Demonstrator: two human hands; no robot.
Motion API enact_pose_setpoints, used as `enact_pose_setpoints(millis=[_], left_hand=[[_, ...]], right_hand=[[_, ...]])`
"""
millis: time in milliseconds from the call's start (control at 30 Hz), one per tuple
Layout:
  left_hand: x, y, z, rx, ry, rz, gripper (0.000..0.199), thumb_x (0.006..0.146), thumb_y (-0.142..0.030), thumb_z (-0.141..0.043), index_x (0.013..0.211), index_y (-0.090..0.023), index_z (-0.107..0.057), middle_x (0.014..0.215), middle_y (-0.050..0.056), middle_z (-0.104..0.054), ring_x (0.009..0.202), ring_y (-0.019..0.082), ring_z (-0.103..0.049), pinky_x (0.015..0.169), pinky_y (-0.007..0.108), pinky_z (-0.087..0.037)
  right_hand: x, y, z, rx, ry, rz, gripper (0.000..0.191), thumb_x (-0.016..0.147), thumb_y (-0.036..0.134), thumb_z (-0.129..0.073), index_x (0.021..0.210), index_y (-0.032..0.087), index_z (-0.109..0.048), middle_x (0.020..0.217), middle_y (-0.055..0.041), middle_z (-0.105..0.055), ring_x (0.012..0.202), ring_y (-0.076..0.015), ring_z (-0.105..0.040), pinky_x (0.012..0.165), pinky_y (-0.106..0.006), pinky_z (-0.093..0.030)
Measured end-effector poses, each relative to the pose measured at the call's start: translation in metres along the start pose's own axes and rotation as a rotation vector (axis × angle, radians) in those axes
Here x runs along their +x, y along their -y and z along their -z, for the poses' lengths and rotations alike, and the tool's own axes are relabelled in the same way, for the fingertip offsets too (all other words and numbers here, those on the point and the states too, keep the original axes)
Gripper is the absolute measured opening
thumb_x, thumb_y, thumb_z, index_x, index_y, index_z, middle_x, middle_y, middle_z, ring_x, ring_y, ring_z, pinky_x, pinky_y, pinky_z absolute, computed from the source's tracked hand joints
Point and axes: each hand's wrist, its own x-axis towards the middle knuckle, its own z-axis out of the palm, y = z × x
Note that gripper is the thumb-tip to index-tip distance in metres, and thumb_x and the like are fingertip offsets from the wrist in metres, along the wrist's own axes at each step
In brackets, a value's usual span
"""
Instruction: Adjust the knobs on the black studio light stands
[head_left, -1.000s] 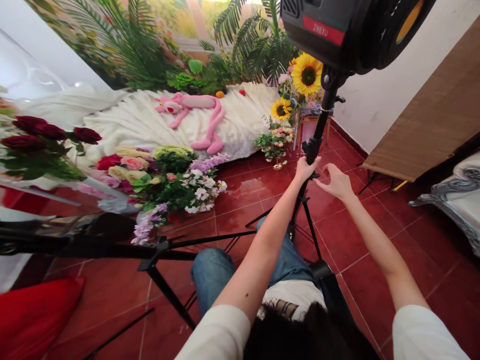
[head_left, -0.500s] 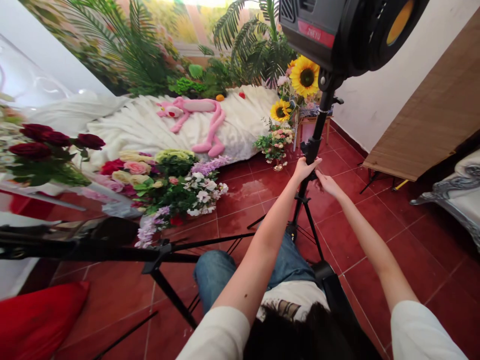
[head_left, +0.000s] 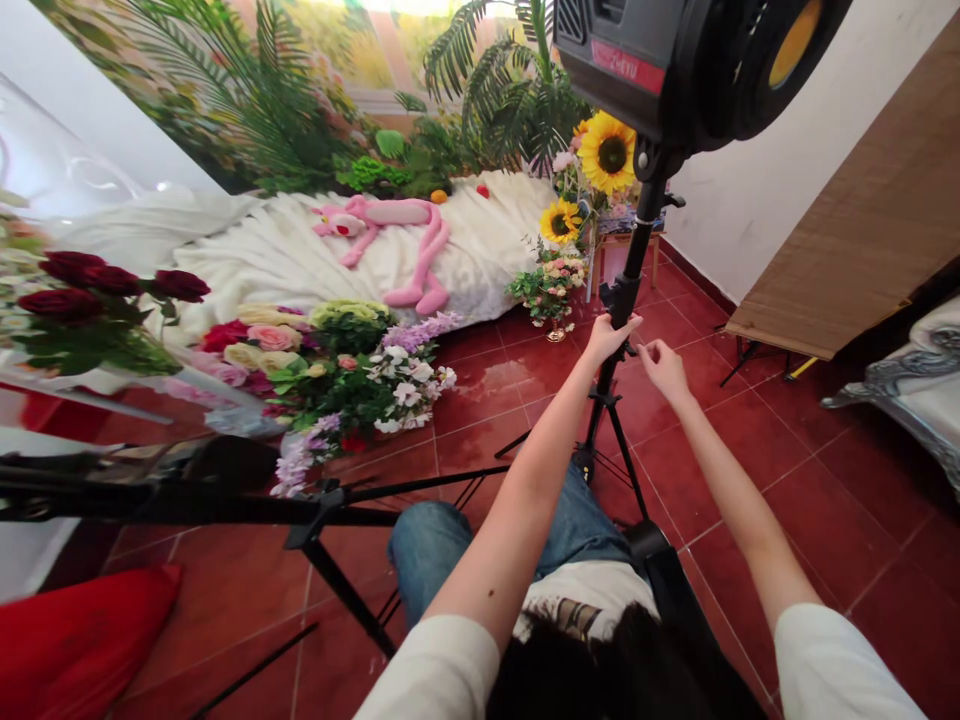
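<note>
A black light stand (head_left: pixel 640 245) rises before me, with a large studio light (head_left: pixel 637 75) on top. My left hand (head_left: pixel 609 338) is closed around the stand's pole, just below a collar. My right hand (head_left: pixel 664 368) is right of the pole, its thumb and fingers drawn together in a pinch. Its fingertips are close to a small dark knob (head_left: pixel 628 348) on the pole; whether they touch it I cannot make out. The tripod legs (head_left: pixel 626 455) spread on the floor beyond my knees.
Another black stand (head_left: pixel 307 515) lies across the left. Artificial flowers (head_left: pixel 345 360) and a white blanket (head_left: pixel 495 230) bearing a pink plush toy (head_left: pixel 427 250) are ahead. Sunflowers (head_left: pixel 607 152) stand behind the pole. A brown panel (head_left: pixel 840 220) leans right, near an ornate silver-edged seat (head_left: pixel 900 380).
My right hand has drawn back slightly to the right from the pole, its fingers curling into a pinch. My left hand stays on the pole.
</note>
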Motion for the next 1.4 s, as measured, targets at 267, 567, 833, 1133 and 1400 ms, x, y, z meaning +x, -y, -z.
enact_pose_setpoints(millis=[267,567,833,1133,1400], left_hand=[[0.000,0.001,0.001,-0.001,0.002,0.000,0.034,0.064,-0.043,-0.083,0.077,-0.013,-0.073,0.065,0.001,-0.065,0.057,0.009,-0.054,0.060,0.024,-0.047],[0.002,0.004,0.001,-0.040,0.032,-0.027,0.037,0.063,-0.045,-0.083,0.073,-0.012,-0.073,0.070,0.004,-0.071,0.067,0.014,-0.063,0.071,0.028,-0.051],[-0.001,-0.002,0.000,0.004,0.015,0.010,0.031,0.064,-0.039,-0.083,0.076,-0.011,-0.074,0.067,0.002,-0.068,0.062,0.011,-0.057,0.067,0.026,-0.048],[-0.004,-0.003,0.002,0.033,0.033,-0.010,0.033,0.066,-0.042,-0.081,0.078,-0.013,-0.072,0.070,0.002,-0.067,0.066,0.011,-0.057,0.071,0.025,-0.048],[-0.056,0.023,0.010,-0.002,-0.135,-0.006,0.046,0.083,-0.045,-0.066,0.120,-0.019,-0.060,0.121,0.010,-0.068,0.108,0.015,-0.065,0.094,0.027,-0.050]], right_hand=[[-0.008,0.061,0.037,-0.779,0.259,0.274,0.019,0.092,0.033,-0.057,0.099,0.018,-0.067,0.100,-0.0112,-0.075,0.093,-0.0255,-0.070,0.070,-0.030,-0.048],[0.009,0.096,0.012,-1.006,0.304,0.221,0.037,0.090,0.028,-0.063,0.118,0.004,-0.068,0.112,-0.0238,-0.072,0.105,-0.0309,-0.071,0.087,-0.035,-0.055],[0.052,0.043,0.031,-0.157,0.754,0.029,0.031,0.083,0.037,-0.072,0.064,0.012,-0.072,0.060,-0.0096,-0.071,0.054,-0.0167,-0.066,0.057,-0.026,-0.054],[0.048,0.007,0.019,0.326,0.712,-0.081,0.048,0.069,0.057,-0.080,0.066,0.009,-0.073,0.061,-0.0114,-0.072,0.044,-0.0107,-0.059,0.048,-0.022,-0.048],[0.010,-0.005,-0.021,0.309,0.124,0.103,0.060,0.082,0.074,-0.051,0.059,0.019,-0.058,0.055,-0.0020,-0.061,0.053,-0.0137,-0.057,0.055,-0.025,-0.044]])
